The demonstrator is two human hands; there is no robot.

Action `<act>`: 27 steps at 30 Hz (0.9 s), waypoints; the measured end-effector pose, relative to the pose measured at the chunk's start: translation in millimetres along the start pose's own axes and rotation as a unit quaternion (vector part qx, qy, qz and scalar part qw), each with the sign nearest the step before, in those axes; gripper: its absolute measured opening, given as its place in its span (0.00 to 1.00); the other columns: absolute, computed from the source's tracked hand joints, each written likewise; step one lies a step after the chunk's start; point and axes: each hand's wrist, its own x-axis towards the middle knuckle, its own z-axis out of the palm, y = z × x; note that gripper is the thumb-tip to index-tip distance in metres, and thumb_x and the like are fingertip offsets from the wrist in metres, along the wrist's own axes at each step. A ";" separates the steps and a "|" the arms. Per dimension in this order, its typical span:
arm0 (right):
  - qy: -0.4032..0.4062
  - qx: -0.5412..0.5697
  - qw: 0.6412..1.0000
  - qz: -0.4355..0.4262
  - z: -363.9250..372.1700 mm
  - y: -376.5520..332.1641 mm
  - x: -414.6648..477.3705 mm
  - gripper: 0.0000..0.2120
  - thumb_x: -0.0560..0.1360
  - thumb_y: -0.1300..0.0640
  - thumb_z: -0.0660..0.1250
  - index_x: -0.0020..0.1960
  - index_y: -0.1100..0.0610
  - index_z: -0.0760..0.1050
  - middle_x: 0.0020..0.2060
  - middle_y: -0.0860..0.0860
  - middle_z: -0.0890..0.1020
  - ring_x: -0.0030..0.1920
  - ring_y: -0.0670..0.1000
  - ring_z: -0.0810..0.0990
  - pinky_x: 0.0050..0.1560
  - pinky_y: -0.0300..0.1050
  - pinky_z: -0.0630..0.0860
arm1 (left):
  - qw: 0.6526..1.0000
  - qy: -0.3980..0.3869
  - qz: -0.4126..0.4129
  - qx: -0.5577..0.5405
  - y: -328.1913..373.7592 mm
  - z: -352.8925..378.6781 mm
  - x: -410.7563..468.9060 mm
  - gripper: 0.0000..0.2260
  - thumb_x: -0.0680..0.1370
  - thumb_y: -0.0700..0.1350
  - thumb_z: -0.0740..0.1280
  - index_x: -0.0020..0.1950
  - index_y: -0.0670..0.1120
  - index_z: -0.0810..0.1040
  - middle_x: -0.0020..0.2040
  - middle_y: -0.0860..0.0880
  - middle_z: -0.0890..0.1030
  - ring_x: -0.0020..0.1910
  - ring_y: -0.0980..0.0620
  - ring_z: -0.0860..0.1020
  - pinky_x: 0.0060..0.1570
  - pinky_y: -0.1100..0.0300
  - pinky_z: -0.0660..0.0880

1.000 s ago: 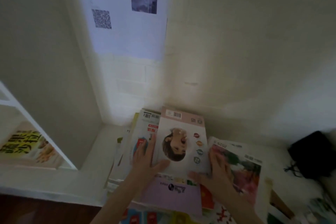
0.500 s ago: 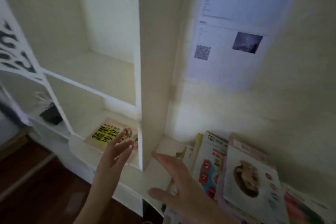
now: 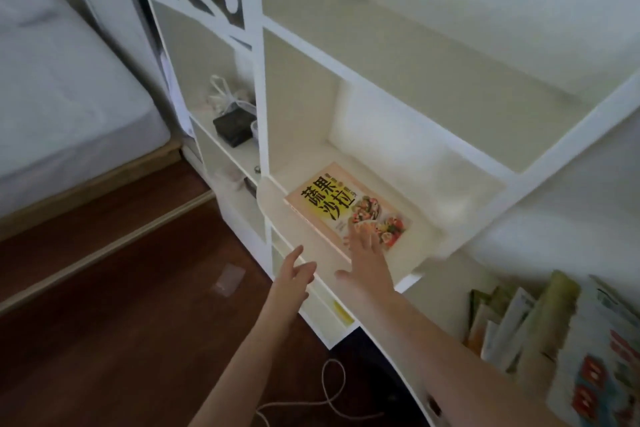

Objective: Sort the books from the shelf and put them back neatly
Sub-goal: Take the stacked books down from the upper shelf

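- Mostly, the white shelf unit (image 3: 381,90) stands bare. Its upper and right compartments hold no books, so the emptying looks nearly done and the refilling not begun.
- A bed (image 3: 62,80) lies at far left, beyond the wooden floor.
- The pile of books (image 3: 554,333) sits at near right, loosely stacked and uneven, so the sorting seems unfinished.
- One cookbook (image 3: 332,204) lies flat, cover up, in the middle compartment. It is the only book seen on the shelf.
- The right hand (image 3: 367,260) is spread wide with straight fingers over the cookbook's near corner. Whether it touches the cover is unclear, and it grips nothing.
- The left hand (image 3: 294,274) hovers just left of it, near the shelf lip, fingers loosely open and holding nothing.
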 end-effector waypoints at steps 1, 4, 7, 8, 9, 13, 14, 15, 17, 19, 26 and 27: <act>0.004 -0.033 0.999 0.003 10.4 7.5 12.3 0.46 0.77 0.51 0.66 0.77 0.54 0.34 0.77 0.56 0.41 0.77 0.59 0.39 0.75 0.53 0.44 | 1.000 0.004 -0.006 -0.005 -3.5 -1.4 5.8 0.17 0.81 0.44 0.62 0.70 0.54 0.67 0.56 0.52 0.76 0.57 0.50 0.76 0.60 0.50 0.74; 0.028 -0.112 0.993 0.009 35.1 25.1 28.6 0.40 0.78 0.54 0.64 0.78 0.55 0.39 0.78 0.57 0.48 0.77 0.60 0.47 0.76 0.55 0.49 | 0.999 0.004 -0.032 -0.033 -17.7 -5.4 19.3 0.19 0.81 0.43 0.61 0.72 0.52 0.65 0.56 0.48 0.77 0.58 0.49 0.77 0.62 0.48 0.73; 0.100 -0.151 0.983 -0.030 46.6 26.4 20.5 0.36 0.67 0.61 0.76 0.72 0.59 0.66 0.68 0.63 0.71 0.66 0.66 0.71 0.64 0.59 0.73 | 0.997 -0.018 -0.059 -0.041 -29.8 -5.9 19.5 0.22 0.81 0.44 0.61 0.74 0.51 0.61 0.65 0.43 0.74 0.60 0.47 0.77 0.61 0.49 0.74; 0.112 -0.133 0.984 -0.042 47.2 22.8 13.4 0.36 0.62 0.60 0.78 0.68 0.59 0.72 0.63 0.62 0.76 0.60 0.66 0.77 0.55 0.59 0.78 | 0.996 -0.020 -0.070 -0.053 -32.3 -4.7 18.8 0.24 0.81 0.46 0.61 0.76 0.52 0.59 0.67 0.44 0.73 0.61 0.46 0.76 0.58 0.50 0.75; 0.121 -0.113 0.985 -0.059 47.4 16.8 3.1 0.35 0.60 0.57 0.78 0.66 0.57 0.73 0.60 0.60 0.79 0.55 0.64 0.80 0.50 0.56 0.80 | 0.994 -0.023 -0.079 -0.071 -34.0 -3.1 18.5 0.26 0.81 0.49 0.62 0.76 0.54 0.56 0.68 0.44 0.72 0.61 0.45 0.76 0.55 0.51 0.76; 0.144 -0.005 0.983 -0.116 46.8 -15.5 -55.5 0.32 0.62 0.44 0.72 0.65 0.53 0.75 0.49 0.48 0.84 0.49 0.53 0.80 0.47 0.48 0.81 | 0.980 -0.003 -0.077 -0.186 -30.3 6.4 21.9 0.36 0.75 0.53 0.69 0.76 0.59 0.51 0.64 0.45 0.76 0.56 0.45 0.80 0.53 0.46 0.78; 0.135 0.028 0.983 -0.121 46.7 -23.7 -69.4 0.32 0.64 0.40 0.68 0.65 0.52 0.74 0.48 0.46 0.84 0.51 0.50 0.78 0.51 0.47 0.80 | 0.981 0.031 -0.064 -0.179 -30.8 6.5 21.1 0.36 0.74 0.50 0.70 0.76 0.57 0.52 0.62 0.46 0.76 0.53 0.47 0.80 0.51 0.47 0.79; 0.124 0.045 0.983 -0.128 46.7 -29.3 -81.1 0.32 0.65 0.39 0.65 0.66 0.51 0.74 0.49 0.44 0.84 0.52 0.48 0.76 0.56 0.46 0.77 | 0.986 0.067 -0.044 -0.149 -31.3 3.2 17.7 0.35 0.75 0.46 0.71 0.75 0.54 0.53 0.61 0.45 0.76 0.52 0.48 0.80 0.49 0.50 0.78; 0.089 0.093 0.981 -0.144 41.4 -33.1 -95.3 0.30 0.68 0.37 0.64 0.68 0.46 0.71 0.53 0.42 0.81 0.56 0.45 0.72 0.65 0.49 0.69 | 0.990 0.100 -0.001 -0.104 -32.0 -7.1 4.9 0.31 0.75 0.39 0.69 0.74 0.52 0.58 0.63 0.43 0.76 0.52 0.46 0.79 0.45 0.50 0.78; 0.068 0.200 0.970 -0.117 20.1 -29.3 -98.4 0.28 0.72 0.36 0.61 0.71 0.38 0.63 0.63 0.40 0.72 0.65 0.40 0.63 0.70 0.48 0.63 | 0.990 0.071 0.027 -0.116 -23.3 -22.3 -18.0 0.30 0.74 0.36 0.69 0.71 0.56 0.64 0.60 0.44 0.79 0.50 0.42 0.82 0.44 0.45 0.80; -0.029 0.551 0.830 -0.080 -59.2 -17.9 -125.7 0.36 0.75 0.52 0.67 0.73 0.33 0.50 0.68 0.23 0.56 0.69 0.28 0.58 0.63 0.29 0.66 | 0.986 -0.051 0.026 -0.160 42.9 -51.1 -132.4 0.32 0.70 0.36 0.67 0.63 0.69 0.71 0.53 0.45 0.84 0.47 0.34 0.82 0.43 0.35 0.79; -0.012 0.550 0.830 -0.090 -64.3 -18.2 -135.1 0.36 0.75 0.55 0.67 0.73 0.34 0.51 0.67 0.22 0.57 0.67 0.26 0.59 0.59 0.24 0.66 | 0.986 -0.061 0.033 -0.154 50.4 -51.8 -143.0 0.31 0.70 0.36 0.67 0.62 0.70 0.72 0.53 0.45 0.84 0.46 0.33 0.82 0.42 0.34 0.79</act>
